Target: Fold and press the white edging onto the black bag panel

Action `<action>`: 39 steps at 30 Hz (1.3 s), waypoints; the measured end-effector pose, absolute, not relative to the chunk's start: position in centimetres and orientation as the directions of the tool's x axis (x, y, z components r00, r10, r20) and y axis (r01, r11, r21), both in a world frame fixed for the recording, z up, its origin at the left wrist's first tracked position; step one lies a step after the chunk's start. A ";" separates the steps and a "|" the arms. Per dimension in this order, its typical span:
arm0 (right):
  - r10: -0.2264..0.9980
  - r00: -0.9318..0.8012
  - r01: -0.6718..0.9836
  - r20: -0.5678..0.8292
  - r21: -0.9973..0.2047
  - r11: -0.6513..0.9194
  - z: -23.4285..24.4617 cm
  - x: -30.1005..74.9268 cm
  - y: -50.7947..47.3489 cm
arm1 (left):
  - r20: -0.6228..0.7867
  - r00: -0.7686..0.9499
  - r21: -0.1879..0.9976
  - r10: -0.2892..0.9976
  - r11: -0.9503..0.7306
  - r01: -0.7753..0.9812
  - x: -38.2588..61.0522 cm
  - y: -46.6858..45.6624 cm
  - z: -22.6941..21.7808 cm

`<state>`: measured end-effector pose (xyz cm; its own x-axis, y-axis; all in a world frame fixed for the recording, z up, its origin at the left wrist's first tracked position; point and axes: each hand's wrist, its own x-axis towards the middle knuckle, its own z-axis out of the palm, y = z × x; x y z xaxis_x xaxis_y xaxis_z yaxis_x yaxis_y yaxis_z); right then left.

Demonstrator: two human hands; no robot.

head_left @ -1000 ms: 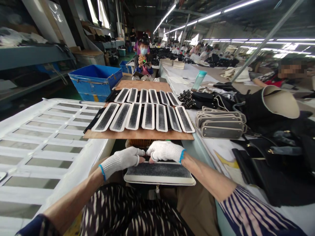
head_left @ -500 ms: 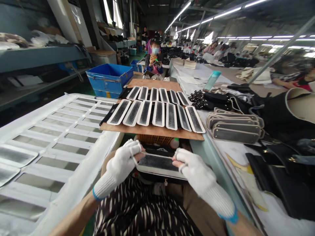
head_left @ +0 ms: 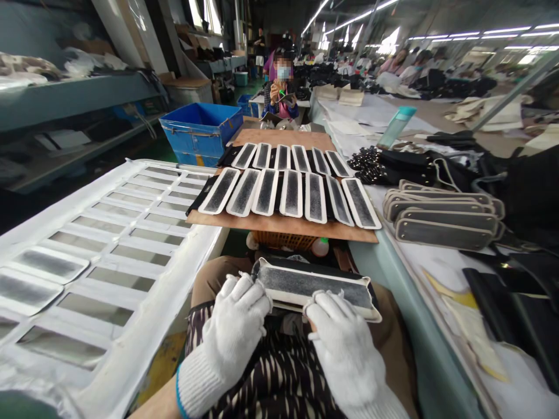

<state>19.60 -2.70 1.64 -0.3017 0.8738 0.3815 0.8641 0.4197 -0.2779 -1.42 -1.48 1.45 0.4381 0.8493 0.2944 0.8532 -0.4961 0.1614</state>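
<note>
An oblong dark grey panel (head_left: 317, 283) with a white border lies across my lap, joined to or resting on black material. My left hand (head_left: 233, 329), in a white knitted glove, is closed at the panel's near left corner, its thumb hidden. Gloved in the same way, my right hand (head_left: 343, 343) curls its fingers over the near edge, right of the middle; part of its thumb shows below. The border stands slightly raised at the panel's right end.
Ahead, a brown board (head_left: 279, 222) bears two rows of similar white-bordered panels (head_left: 290, 192). A white frame (head_left: 131, 291) with rectangular openings lies left. Stacked grey studded pieces (head_left: 445, 221) and a bottle (head_left: 396, 127) stand right. A blue bin (head_left: 198, 134) and a masked person (head_left: 282, 96) are beyond.
Both hands have come nearer my body, from the panel's far edge to its near edge. More of the panel's face shows now. The view has shifted slightly left.
</note>
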 end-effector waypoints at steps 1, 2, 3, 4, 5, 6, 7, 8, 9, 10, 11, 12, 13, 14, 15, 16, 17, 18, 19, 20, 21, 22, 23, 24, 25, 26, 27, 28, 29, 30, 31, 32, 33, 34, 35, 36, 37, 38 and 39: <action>0.866 -0.309 0.866 0.393 -0.261 0.427 1.5 19.7 -2.7 | 0.296 0.427 0.170 0.854 -0.487 0.857 -1.4 -1.5 1.4; 0.859 -0.315 0.870 0.405 -0.239 0.431 1.4 19.7 -2.8 | 0.299 0.417 0.189 0.858 -0.481 0.856 -1.3 -1.4 1.4; 0.852 -0.320 0.875 0.414 -0.215 0.433 1.2 19.8 -2.8 | 0.301 0.408 0.210 0.862 -0.477 0.853 -1.3 -1.3 1.4; 0.847 -0.322 0.881 0.422 -0.192 0.431 1.1 19.8 -2.8 | 0.300 0.403 0.228 0.865 -0.475 0.850 -1.2 -1.2 1.4; 0.844 -0.325 0.888 0.426 -0.171 0.428 1.0 19.8 -2.8 | 0.300 0.399 0.241 0.867 -0.473 0.848 -1.2 -1.0 1.3; 0.842 -0.329 0.893 0.428 -0.151 0.425 0.9 19.8 -2.8 | 0.299 0.399 0.245 0.867 -0.474 0.846 -1.1 -0.9 1.3; 0.840 -0.335 0.896 0.426 -0.132 0.424 0.9 19.7 -2.8 | 0.299 0.404 0.242 0.865 -0.478 0.844 -1.1 -0.8 1.3; 0.837 -0.343 0.898 0.427 -0.113 0.426 0.9 19.6 -2.8 | 0.305 0.411 0.236 0.859 -0.486 0.841 -1.1 -0.7 1.4; 0.833 -0.353 0.898 0.426 -0.096 0.430 0.9 19.5 -2.7 | 0.310 0.416 0.229 0.855 -0.492 0.840 -1.1 -0.7 1.4; 0.830 -0.359 0.899 0.426 -0.082 0.431 0.9 19.4 -2.7 | 0.318 0.418 0.223 0.851 -0.496 0.839 -1.2 -0.7 1.4; 0.831 -0.360 0.901 0.424 -0.074 0.427 0.9 19.3 -2.6 | 0.325 0.417 0.217 0.849 -0.496 0.841 -1.2 -0.8 1.4; 0.836 -0.353 0.905 0.420 -0.072 0.419 0.9 19.1 -2.6 | 0.329 0.413 0.212 0.850 -0.492 0.844 -1.2 -0.8 1.4; 0.843 -0.341 0.911 0.416 -0.073 0.405 0.9 19.0 -2.5 | 0.329 0.404 0.213 0.854 -0.484 0.849 -1.2 -0.8 1.5; 0.851 -0.329 0.918 0.410 -0.074 0.390 0.9 18.9 -2.5 | 0.322 0.394 0.217 0.861 -0.472 0.854 -1.2 -0.8 1.5; 0.859 -0.318 0.923 0.401 -0.074 0.377 1.0 18.8 -2.4 | 0.308 0.384 0.222 0.871 -0.458 0.861 -1.1 -0.8 1.5; 0.866 -0.312 0.927 0.392 -0.073 0.367 1.0 18.8 -2.3 | 0.290 0.373 0.227 0.881 -0.442 0.868 -0.9 -0.7 1.6; 0.872 -0.307 0.930 0.381 -0.073 0.359 1.1 18.7 -2.3 | 0.271 0.359 0.231 0.893 -0.422 0.876 -0.8 -0.6 1.6; 0.880 -0.302 0.933 0.367 -0.073 0.351 1.2 18.6 -2.2 | 0.254 0.345 0.233 0.904 -0.403 0.885 -0.6 -0.6 1.7; 0.890 -0.295 0.937 0.348 -0.078 0.341 1.3 18.6 -2.2 | 0.243 0.332 0.231 0.911 -0.387 0.893 -0.4 -0.5 1.8; 0.901 -0.285 0.941 0.326 -0.086 0.328 1.4 18.6 -2.2 | 0.240 0.321 0.226 0.916 -0.375 0.899 -0.3 -0.5 1.9; 0.913 -0.274 0.944 0.304 -0.094 0.315 1.5 18.5 -2.1 | 0.241 0.313 0.223 0.919 -0.366 0.903 -0.1 -0.5 2.0; 0.923 -0.262 0.948 0.282 -0.103 0.301 1.6 18.5 -2.1 | 0.242 0.307 0.219 0.921 -0.360 0.907 0.0 -0.5 2.1; 0.931 -0.252 0.951 0.263 -0.113 0.289 1.7 18.5 -2.1 | 0.238 0.304 0.216 0.922 -0.355 0.910 0.0 -0.5 2.2; 0.939 -0.240 0.953 0.245 -0.125 0.277 1.8 18.5 -2.0 | 0.225 0.306 0.212 0.925 -0.353 0.911 0.0 -0.5 2.3; 0.946 -0.230 0.954 0.227 -0.142 0.266 1.9 18.5 -2.0 | 0.208 0.313 0.206 0.927 -0.354 0.912 0.0 -0.5 2.3; 0.954 -0.220 0.953 0.205 -0.163 0.255 1.9 18.5 -1.9 | 0.189 0.321 0.202 0.928 -0.357 0.912 -0.1 -0.5 2.3; 0.961 -0.211 0.952 0.178 -0.187 0.244 2.0 18.5 -1.9 | 0.174 0.334 0.200 0.926 -0.366 0.909 -0.2 -0.4 2.3; 0.967 -0.207 0.949 0.150 -0.210 0.236 2.0 18.5 -1.9 | 0.170 0.349 0.198 0.921 -0.379 0.904 -0.3 -0.4 2.3; 0.970 -0.208 0.946 0.123 -0.227 0.232 1.9 18.6 -1.9 | 0.170 0.366 0.198 0.915 -0.396 0.897 -0.4 -0.4 2.2; 0.973 -0.207 0.945 0.106 -0.237 0.227 1.9 18.6 -1.9 | 0.174 0.378 0.200 0.909 -0.409 0.890 -0.6 -0.4 2.1; 0.974 -0.201 0.945 0.103 -0.241 0.221 1.8 18.6 -1.9 | 0.181 0.387 0.206 0.904 -0.420 0.884 -0.7 -0.4 2.0; 0.974 -0.195 0.946 0.116 -0.241 0.218 1.7 18.6 -1.9 | 0.189 0.392 0.216 0.901 -0.427 0.878 -0.7 -0.3 1.9; 0.971 -0.193 0.946 0.141 -0.238 0.222 1.5 18.6 -1.9 | 0.202 0.386 0.229 0.900 -0.427 0.875 -0.8 -0.3 1.8; 0.965 -0.194 0.944 0.178 -0.233 0.232 1.4 18.6 -1.9 | 0.212 0.377 0.242 0.902 -0.422 0.874 -0.8 -0.3 1.7; 0.956 -0.198 0.943 0.217 -0.226 0.246 1.3 18.7 -1.9 | 0.221 0.366 0.255 0.904 -0.416 0.873 -0.8 -0.2 1.6; 0.945 -0.207 0.940 0.254 -0.217 0.264 1.2 18.7 -1.8 | 0.230 0.353 0.266 0.907 -0.407 0.874 -0.8 -0.2 1.5; 0.933 -0.220 0.937 0.283 -0.206 0.283 1.1 18.7 -1.8 | 0.233 0.343 0.273 0.910 -0.400 0.875 -0.7 -0.1 1.4; 0.923 -0.228 0.935 0.309 -0.194 0.296 1.1 18.6 -1.8 | 0.230 0.335 0.280 0.914 -0.392 0.876 -0.6 -0.1 1.4; 0.917 -0.229 0.937 0.327 -0.181 0.298 1.1 18.6 -1.8 | 0.218 0.324 0.287 0.921 -0.377 0.880 -0.5 -0.1 1.4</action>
<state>18.61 -1.79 1.08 -0.2286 0.9171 0.3265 0.9371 0.2981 -0.1814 -0.46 -0.12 1.44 0.3236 0.9207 0.2181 0.8804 -0.3775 0.2871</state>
